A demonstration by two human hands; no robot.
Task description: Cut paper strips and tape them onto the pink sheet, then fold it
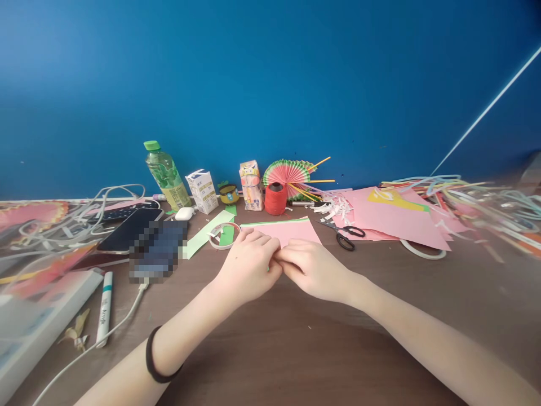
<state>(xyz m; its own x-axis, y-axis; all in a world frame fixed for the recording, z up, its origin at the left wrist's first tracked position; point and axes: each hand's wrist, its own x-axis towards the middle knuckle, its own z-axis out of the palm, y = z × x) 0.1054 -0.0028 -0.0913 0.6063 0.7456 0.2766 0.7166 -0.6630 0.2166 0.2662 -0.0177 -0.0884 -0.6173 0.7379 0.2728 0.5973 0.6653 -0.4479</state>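
A sheet of pink paper (pixel 296 228) with a green strip along its far edge lies on the table. My left hand (pixel 250 265) is closed at its near edge, fingers curled and thumb pressed in. Meeting it fingertip to fingertip, my right hand (pixel 315 270) pinches the same edge. A bit of green peeks out under the left thumb; the rest of the gripped edge is hidden by my fingers. Just left of the paper are a roll of tape (pixel 211 239) and a light green paper strip (pixel 198 243).
Black-handled scissors (pixel 345 242) and more pink sheets (pixel 393 223) lie to the right. Behind stand a red thread spool (pixel 275 200), a pleated paper fan (pixel 287 172), small cartons (pixel 203 192) and a green bottle (pixel 169 180). Phones (pixel 131 230), cables and a marker (pixel 104 310) are left.
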